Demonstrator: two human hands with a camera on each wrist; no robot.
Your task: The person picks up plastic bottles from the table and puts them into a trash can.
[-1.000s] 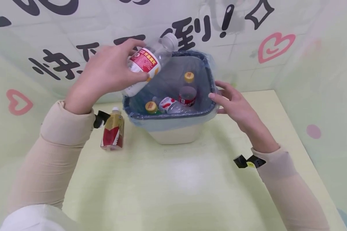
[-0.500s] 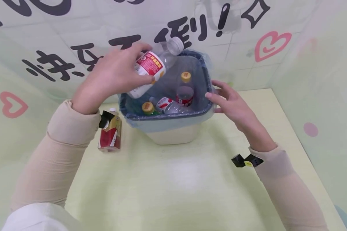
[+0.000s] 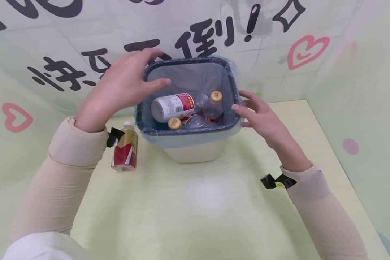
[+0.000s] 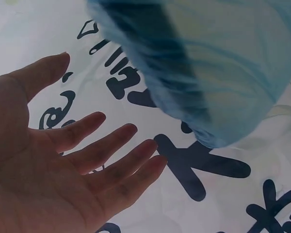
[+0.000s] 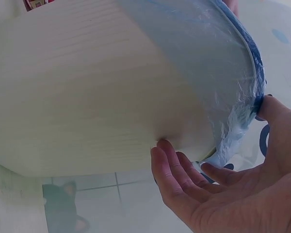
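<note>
A cream bin (image 3: 195,154) with a blue plastic liner (image 3: 195,140) folded over its dark rim stands on the table. My left hand (image 3: 125,81) is over the bin's left rim, thumb and fingers spread, holding nothing; the left wrist view shows its bare palm (image 4: 63,170). A bottle with a red and white label (image 3: 170,107) lies on its side in the bin. Around it are a yellow-capped bottle (image 3: 213,108), another yellow cap (image 3: 174,123) and a clear bottle (image 3: 196,122). My right hand (image 3: 266,121) holds the bin's right side, thumb at the rim and fingertips on the outer wall (image 5: 111,107).
A red and gold bottle with a white cap (image 3: 125,148) stands on the pale table (image 3: 198,202), left of the bin and close to my left wrist. Behind the bin rises a wall (image 3: 276,50) with black lettering and pink hearts. Another wall (image 3: 370,108) borders the table's right.
My left hand has let go of the red-and-white-labelled bottle, which has dropped into the bin. The yellow-capped bottle inside has shifted slightly. My right hand has stayed on the bin's rim.
</note>
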